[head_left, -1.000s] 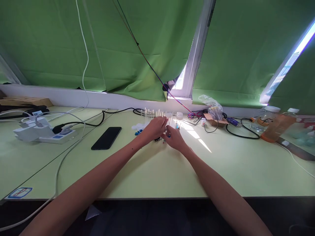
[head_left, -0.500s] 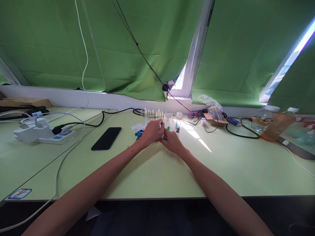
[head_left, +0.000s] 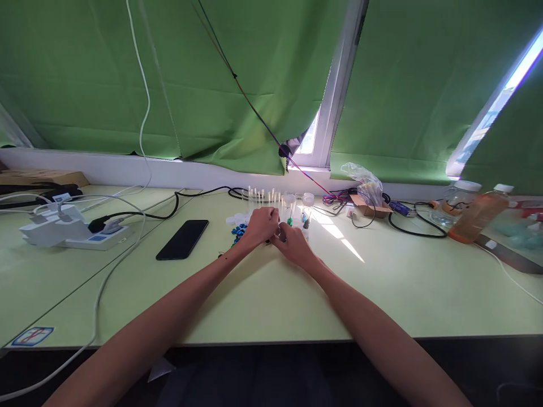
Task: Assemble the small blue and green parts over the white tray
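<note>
My left hand (head_left: pixel 263 225) and my right hand (head_left: pixel 292 242) meet over the middle of the table, fingers curled in and touching. Whatever they pinch is hidden behind the fingers. Close by on the left lie several shiny blue pieces (head_left: pixel 238 230), partly covered by my left hand. Whitish round caps (head_left: pixel 237 219) sit just beyond them. Several clear tubes (head_left: pixel 258 196) stand upright behind my hands. To their right are two capped clear tubes, one with a green piece (head_left: pixel 289 221) in it and the other with a dark piece (head_left: pixel 306 224) low down.
A black phone (head_left: pixel 182 239) lies left of my arms, and a white power strip (head_left: pixel 99 237) with cables is farther left. Behind on the right stand a small brown box (head_left: pixel 368 208) with a plastic bag, tangled wires (head_left: pixel 335 198) and an orange-tinted bottle (head_left: pixel 481 215).
Both hands have shifted very slightly left, still together; my right fingers have moved a little closer under my left. The view has also drifted slightly. The tubes and pieces stay in place.
</note>
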Available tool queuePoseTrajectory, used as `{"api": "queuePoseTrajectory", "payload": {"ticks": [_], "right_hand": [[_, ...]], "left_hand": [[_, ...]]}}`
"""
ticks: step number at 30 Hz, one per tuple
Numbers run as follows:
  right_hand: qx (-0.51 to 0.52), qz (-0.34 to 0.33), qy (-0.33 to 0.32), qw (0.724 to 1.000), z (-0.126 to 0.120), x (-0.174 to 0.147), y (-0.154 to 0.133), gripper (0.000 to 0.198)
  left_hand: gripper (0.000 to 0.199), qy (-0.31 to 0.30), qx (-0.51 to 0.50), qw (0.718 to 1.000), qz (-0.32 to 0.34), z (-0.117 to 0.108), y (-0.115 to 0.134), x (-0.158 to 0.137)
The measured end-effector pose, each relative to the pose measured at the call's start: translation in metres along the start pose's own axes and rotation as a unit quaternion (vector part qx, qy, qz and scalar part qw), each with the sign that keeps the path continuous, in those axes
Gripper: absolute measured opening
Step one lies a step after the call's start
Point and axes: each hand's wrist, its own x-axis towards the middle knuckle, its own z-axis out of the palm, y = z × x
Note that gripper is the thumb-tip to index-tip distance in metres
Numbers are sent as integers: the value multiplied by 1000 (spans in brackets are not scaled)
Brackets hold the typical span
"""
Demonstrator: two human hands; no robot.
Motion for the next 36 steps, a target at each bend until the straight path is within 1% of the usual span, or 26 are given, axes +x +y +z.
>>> {"api": "queuePoseTrajectory", "payload": {"ticks": [5, 8, 14, 19, 22, 29, 32, 36], "right_hand": [[4, 1, 3, 1000, 5, 0, 3, 23], [3, 0, -3, 1000, 6, 0, 4, 22], [-5, -22, -5, 1000, 6, -2, 4, 17], [-16, -24, -14, 999, 8, -3, 3, 15], [-33, -26, -18, 999, 8, -3, 4, 15], [-44, -13, -26, 999, 8, -3, 3, 15], [-41, -11, -23, 999, 6, -4, 0, 15], [-43, 15, -21, 999, 2, -4, -5, 18]], "left_hand": [[38, -5, 10, 1000, 6, 1, -4, 2], [37, -28, 23, 999, 20, 0, -7, 4], [38, -77, 60, 994, 56, -3, -11, 6], [35, -97, 78, 990, 69, -4, -16, 11], [33, -105, 69, 990, 68, -4, -17, 13], [32, -92, 59, 991, 73, -3, -16, 8], [32, -84, 74, 992, 57, -3, -12, 6], [29, -78, 97, 992, 37, -2, -7, 6]]}}
